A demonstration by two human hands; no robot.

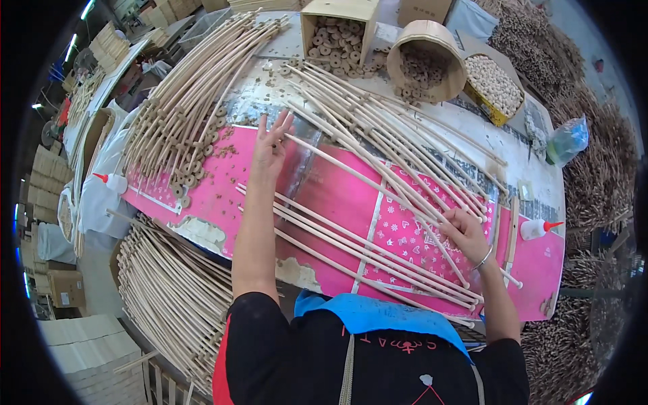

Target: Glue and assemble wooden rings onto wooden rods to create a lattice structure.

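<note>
My right hand (466,236) is closed around a long pale wooden rod (364,177), which slants up to the left across the pink table cover. Near that rod's far left end my left hand (272,148) is raised, fingers apart. Whether a fingertip touches the rod's end I cannot tell. Just in front of me, several more rods (364,251) with rounded knobs at their right ends lie over the table edge. Beyond the held rod lies a looser bundle of rods (378,115), some with small wooden pieces on them.
At the far left lies a large pile of rods (196,88) fitted with wooden discs. A wooden box (341,9), a round tub (425,32) and a yellow basket (496,115) hold small wooden parts. Red-tipped glue bottles (534,229) stand at both sides. More rods (169,290) are stacked below left.
</note>
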